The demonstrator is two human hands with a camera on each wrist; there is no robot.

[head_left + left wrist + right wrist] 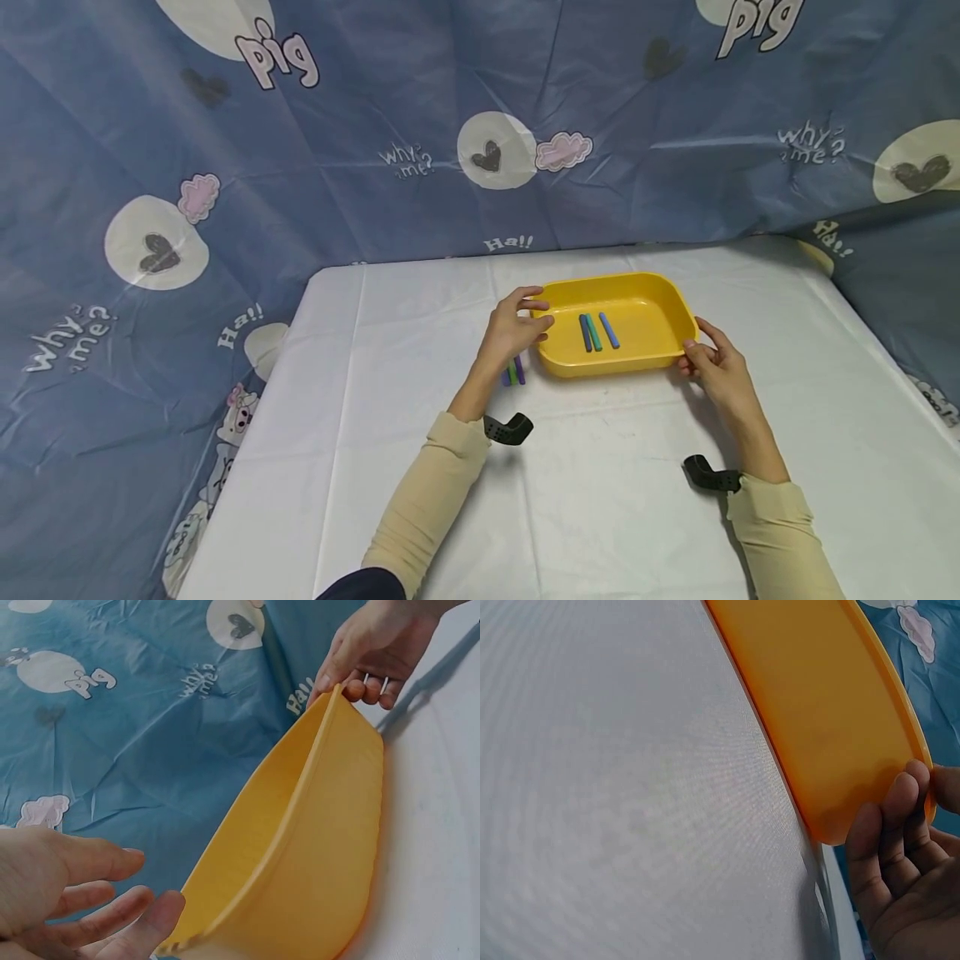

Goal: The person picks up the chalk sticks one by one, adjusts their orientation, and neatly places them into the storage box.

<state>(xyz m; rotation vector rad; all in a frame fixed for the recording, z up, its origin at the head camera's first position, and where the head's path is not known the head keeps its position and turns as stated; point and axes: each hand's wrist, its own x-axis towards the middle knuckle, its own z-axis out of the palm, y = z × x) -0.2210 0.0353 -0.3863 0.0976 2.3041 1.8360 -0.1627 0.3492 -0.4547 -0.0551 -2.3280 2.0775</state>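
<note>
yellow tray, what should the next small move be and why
I'd probably close the left hand on the left end of the yellow tray: its fingers are spread there, while the right hand pinches the opposite end. Three loose sticks lie inside, so a one-sided pull might tip or roll them.

A patterned blue cloth (405, 212) hangs behind a white-covered table (615, 492).

This looks like a makeshift tabletop booth: a white-covered table (607, 500) hemmed by cartoon-printed blue cloth (360, 100).
</note>
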